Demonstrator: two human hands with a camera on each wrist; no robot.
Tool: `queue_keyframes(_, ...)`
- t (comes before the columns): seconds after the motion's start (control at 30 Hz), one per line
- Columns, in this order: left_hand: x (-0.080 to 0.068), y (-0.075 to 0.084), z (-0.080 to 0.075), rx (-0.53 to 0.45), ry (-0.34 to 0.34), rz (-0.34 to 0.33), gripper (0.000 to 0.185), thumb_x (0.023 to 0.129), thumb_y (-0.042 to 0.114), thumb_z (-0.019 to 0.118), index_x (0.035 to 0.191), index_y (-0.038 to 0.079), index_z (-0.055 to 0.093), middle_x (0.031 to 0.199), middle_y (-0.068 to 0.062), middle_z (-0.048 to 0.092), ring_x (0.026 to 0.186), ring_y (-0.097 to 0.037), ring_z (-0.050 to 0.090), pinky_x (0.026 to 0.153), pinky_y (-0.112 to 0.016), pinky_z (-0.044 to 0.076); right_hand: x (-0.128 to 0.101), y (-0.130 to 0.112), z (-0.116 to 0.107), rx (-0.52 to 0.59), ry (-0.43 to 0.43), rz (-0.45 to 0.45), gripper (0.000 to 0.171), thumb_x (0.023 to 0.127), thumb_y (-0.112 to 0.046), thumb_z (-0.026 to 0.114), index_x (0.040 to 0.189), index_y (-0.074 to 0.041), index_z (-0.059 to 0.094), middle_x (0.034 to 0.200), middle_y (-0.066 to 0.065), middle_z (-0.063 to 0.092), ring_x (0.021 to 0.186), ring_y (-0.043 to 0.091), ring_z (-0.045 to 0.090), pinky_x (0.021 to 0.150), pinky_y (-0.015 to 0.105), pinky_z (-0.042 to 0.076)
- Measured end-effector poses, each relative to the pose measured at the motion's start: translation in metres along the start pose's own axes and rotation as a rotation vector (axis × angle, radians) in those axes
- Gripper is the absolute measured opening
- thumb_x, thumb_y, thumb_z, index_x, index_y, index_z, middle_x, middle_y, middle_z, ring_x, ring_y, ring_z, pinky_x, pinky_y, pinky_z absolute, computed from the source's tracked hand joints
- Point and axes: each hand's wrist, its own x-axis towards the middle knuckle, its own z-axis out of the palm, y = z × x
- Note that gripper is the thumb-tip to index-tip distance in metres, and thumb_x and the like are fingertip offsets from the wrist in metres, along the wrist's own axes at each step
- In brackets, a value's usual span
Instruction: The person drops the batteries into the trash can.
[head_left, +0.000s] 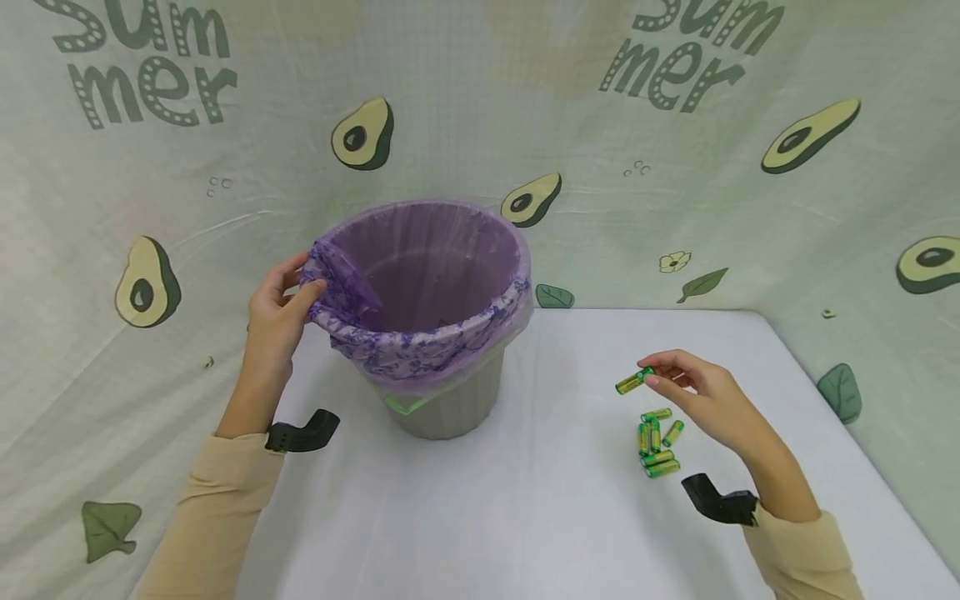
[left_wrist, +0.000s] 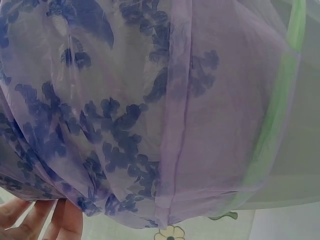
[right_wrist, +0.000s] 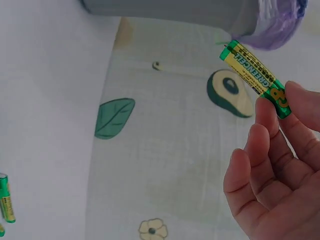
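Nearest, toward the lower right of the head view, the person's right hand (head_left: 705, 400) is pinching one green and yellow battery (head_left: 633, 381) between thumb and fingertips, holding it lifted above the white table (head_left: 540, 517). Just below it, a small cluster of loose batteries (head_left: 657, 442) is lying on the table. Farther back, at the centre of the frame, a grey bin (head_left: 450, 404) is standing on the table, lined with a purple bin bag (head_left: 420, 342) folded over its rim. At centre left, the left hand (head_left: 277, 321) is gripping the bag's edge at the bin's rim, thumb curled over the plastic. Behind everything, an avocado-print backdrop (head_left: 750, 208) is hanging.
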Motion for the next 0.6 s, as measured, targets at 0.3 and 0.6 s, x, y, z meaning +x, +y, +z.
queue_keyframes(0.3, 0.0, 0.003, -0.001, 0.041, -0.03, -0.018, 0.055, 0.091, 0.029, 0.056, 0.142, 0.017, 0.039, 0.106, 0.017, 0.046, 0.088, 0.0, 0.049, 0.068, -0.01, 0.045, 0.028, -0.042, -0.005, 0.047, 0.032, -0.118, 0.022, 0.092, -0.016, 0.058, 0.114, -0.013, 0.062, 0.098, 0.0, 0.062, 0.082, 0.002, 0.055, 0.067, 0.018, 0.043)
queue_keyframes(0.6, -0.001, 0.003, -0.003, 0.039, -0.037, -0.018, 0.057, 0.091, 0.031, 0.058, 0.142, 0.017, 0.039, 0.107, 0.016, 0.046, 0.088, 0.0, 0.05, 0.069, -0.009, 0.046, 0.058, -0.094, -0.002, 0.135, 0.091, -0.278, 0.022, 0.09, -0.013, 0.061, 0.111, -0.015, 0.064, 0.091, -0.002, 0.062, 0.081, 0.008, 0.055, 0.07, 0.018, 0.042)
